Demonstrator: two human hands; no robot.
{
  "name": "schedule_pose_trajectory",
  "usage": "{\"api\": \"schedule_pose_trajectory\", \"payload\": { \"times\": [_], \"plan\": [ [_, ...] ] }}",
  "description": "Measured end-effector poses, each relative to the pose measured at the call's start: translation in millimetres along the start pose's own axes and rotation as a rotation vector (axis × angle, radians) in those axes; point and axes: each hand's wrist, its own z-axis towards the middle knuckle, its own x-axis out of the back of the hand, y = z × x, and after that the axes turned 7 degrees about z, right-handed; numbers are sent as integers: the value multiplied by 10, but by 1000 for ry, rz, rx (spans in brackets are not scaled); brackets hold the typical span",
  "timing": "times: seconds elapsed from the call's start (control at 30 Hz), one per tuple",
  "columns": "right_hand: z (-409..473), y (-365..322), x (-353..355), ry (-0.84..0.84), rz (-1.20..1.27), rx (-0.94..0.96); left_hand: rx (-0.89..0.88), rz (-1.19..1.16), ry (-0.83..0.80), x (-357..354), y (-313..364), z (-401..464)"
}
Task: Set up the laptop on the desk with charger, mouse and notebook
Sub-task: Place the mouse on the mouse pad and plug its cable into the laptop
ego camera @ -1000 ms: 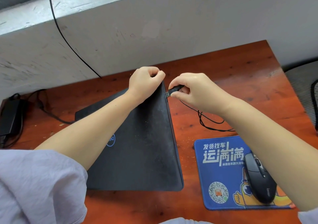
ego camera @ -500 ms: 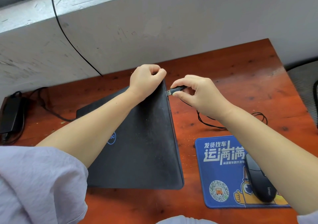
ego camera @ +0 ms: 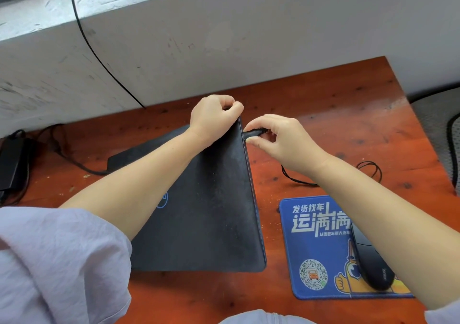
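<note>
A closed black laptop (ego camera: 209, 214) lies on the red-brown wooden desk (ego camera: 336, 109). My left hand (ego camera: 214, 114) grips its far right corner. My right hand (ego camera: 281, 142) pinches the black USB plug (ego camera: 252, 133) of the mouse cable against the laptop's right edge, near that corner. The thin cable (ego camera: 368, 171) loops behind my right wrist. A black mouse (ego camera: 371, 261) rests on a blue printed mouse pad (ego camera: 316, 249) to the laptop's right, partly hidden by my right forearm. A black charger brick (ego camera: 11, 159) with its cord lies at the desk's far left.
A grey-white wall with a ledge (ego camera: 174, 37) runs along the desk's back edge, and a black wire (ego camera: 99, 57) hangs down it. The desk's right edge drops to a grey floor (ego camera: 438, 129) with a dark cable.
My right hand has pushed the USB plug leftward until its metal tip is out of sight at the laptop's edge. My left hand has kept its hold on the corner.
</note>
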Motion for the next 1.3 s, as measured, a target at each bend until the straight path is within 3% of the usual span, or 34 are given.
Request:
{"api": "schedule_pose_trajectory", "payload": {
  "times": [0.07,0.2,0.33,0.43,0.8,1.03,1.3],
  "plan": [
    [-12,31,33,-2,-5,-38,2,30,-14,-80,-20,30],
    [-180,88,44,163,-47,-78,36,96,-58,-312,-79,111],
    [-488,239,-225,-293,-7,-554,60,154,-130,-558,-162,146],
    [-610,354,-435,-226,116,-683,55,198,-160,-711,-194,138],
    [-499,516,-578,-182,232,-724,135,277,-205,-907,-234,179],
    [-513,572,-588,-163,217,-720,152,35,-107,-962,-209,114],
    [-508,488,-573,-156,103,-711,94,124,-295,-697,-197,-47]
  ]
}}
